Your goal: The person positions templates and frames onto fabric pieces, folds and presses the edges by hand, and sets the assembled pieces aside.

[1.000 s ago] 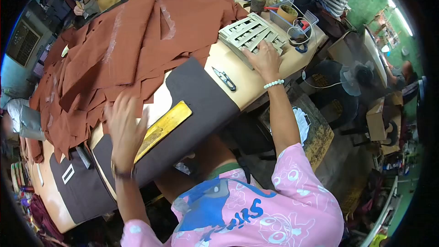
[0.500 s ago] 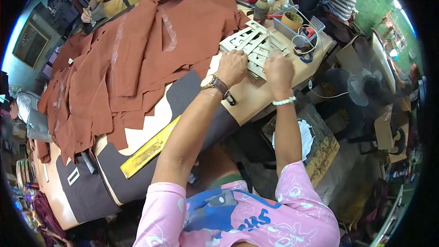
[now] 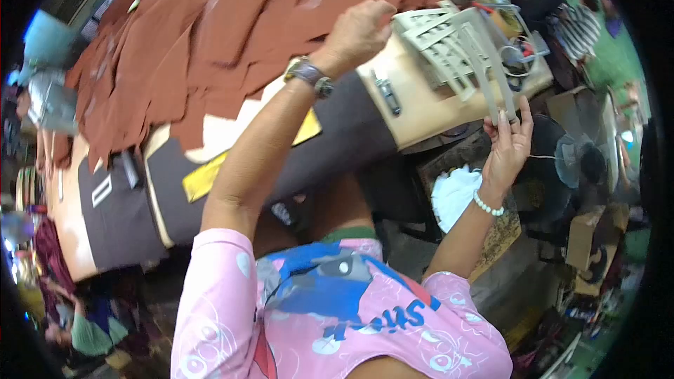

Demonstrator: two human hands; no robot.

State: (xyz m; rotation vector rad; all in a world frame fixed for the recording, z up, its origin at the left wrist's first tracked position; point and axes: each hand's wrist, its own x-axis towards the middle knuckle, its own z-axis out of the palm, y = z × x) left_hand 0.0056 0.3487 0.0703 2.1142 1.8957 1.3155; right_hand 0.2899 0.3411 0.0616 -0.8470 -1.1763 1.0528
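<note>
My right hand is closed on the lower end of a long cream slotted template, its fingers partly spread around it. The template's upper end overlaps a loose pile of similar cream templates on the table. My left hand, with a watch on the wrist, is raised beside the pile's left edge. Its fingers are curled, and whatever they may hold is hidden. Below the pile a small dark metal tool, perhaps a clipper, lies on the tabletop.
Rust-brown cloth covers the table's far side. Dark grey pieces lie along the front edge, with a yellow strip on them. A plastic bin stands beyond the templates. A fan and a stool are at right.
My right hand has moved right and toward me, drawing one template out from the pile. My left hand has lifted up off the pile. The view has shifted.
</note>
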